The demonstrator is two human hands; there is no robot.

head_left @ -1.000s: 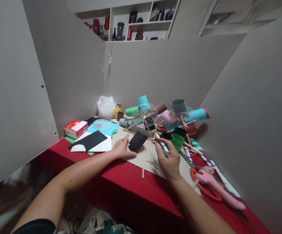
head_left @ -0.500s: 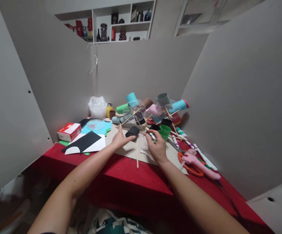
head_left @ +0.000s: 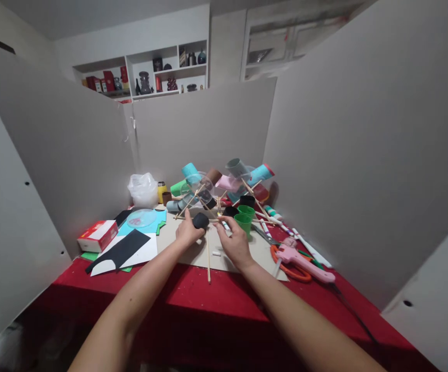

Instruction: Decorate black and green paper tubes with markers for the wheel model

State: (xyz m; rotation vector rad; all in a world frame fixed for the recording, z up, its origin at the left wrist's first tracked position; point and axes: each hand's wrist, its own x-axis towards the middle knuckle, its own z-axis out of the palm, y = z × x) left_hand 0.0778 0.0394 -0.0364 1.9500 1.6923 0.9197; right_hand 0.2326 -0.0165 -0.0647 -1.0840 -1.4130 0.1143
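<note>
My left hand [head_left: 187, 231] is beside a short black paper tube [head_left: 201, 221], thumb at its lower edge, index finger stretched up towards the stick frame. The fingers are apart; the others are hidden. My right hand [head_left: 235, 243] has thumb and forefinger pinched at the right end of the frame's bottom wooden stick [head_left: 210, 221]. A white marker [head_left: 225, 225] lies just behind those fingers. Above both hands, the stick frame carries a clear plastic disc [head_left: 196, 187] with coloured paper tubes around it. Another wooden stick [head_left: 209, 258] points towards me on the cardboard [head_left: 185, 253].
A second wheel with a grey tube [head_left: 237, 168] stands behind, right. Green cups [head_left: 243, 223], orange-handled scissors [head_left: 273, 254] and a pink glue gun [head_left: 305, 263] are at right. Left lie black paper [head_left: 123, 248], a red-white box [head_left: 97, 236] and a plastic bag [head_left: 142, 190]. Grey panels enclose the table.
The view has tilted up and shifted right, so the table sits lower and further left. My left thumb and index finger are now closer around the black tube. My right hand stays at the frame.
</note>
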